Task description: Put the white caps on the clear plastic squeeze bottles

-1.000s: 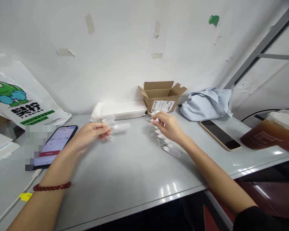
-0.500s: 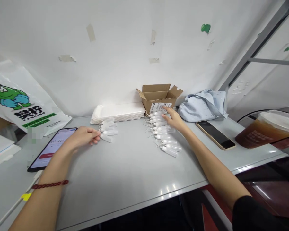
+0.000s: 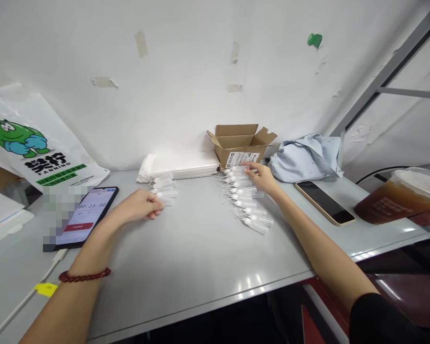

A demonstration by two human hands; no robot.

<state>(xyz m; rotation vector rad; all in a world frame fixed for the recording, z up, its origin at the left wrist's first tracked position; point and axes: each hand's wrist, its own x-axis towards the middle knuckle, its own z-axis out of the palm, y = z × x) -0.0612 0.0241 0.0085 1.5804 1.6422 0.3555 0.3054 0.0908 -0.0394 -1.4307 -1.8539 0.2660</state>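
My left hand (image 3: 143, 205) is pinched at the near end of a short row of small clear plastic bottles (image 3: 164, 182), with thumb and fingertips closed on the lowest bottle (image 3: 168, 201). The bottles have white caps and thin white strings. A longer column of the same bottles (image 3: 249, 211) fans down the table on the right, caps and strings pointing left. At the far end of this column, my right hand (image 3: 263, 177) has its thumb and fingers closed around the tail of the topmost bottle (image 3: 237, 168).
Behind the bottles are a stack of white packets (image 3: 182, 165) and an open cardboard box (image 3: 232, 155). A pale blue cloth bag (image 3: 304, 157), a phone (image 3: 324, 203) and a drink cup (image 3: 390, 200) are at right. A timer phone (image 3: 89, 215) and white bag (image 3: 57, 138) are at left.
My left hand has shifted slightly right and up against the left row, its lowest bottle now lying closer to the others. My right hand's fingers have come down and closed on the topmost bottle.
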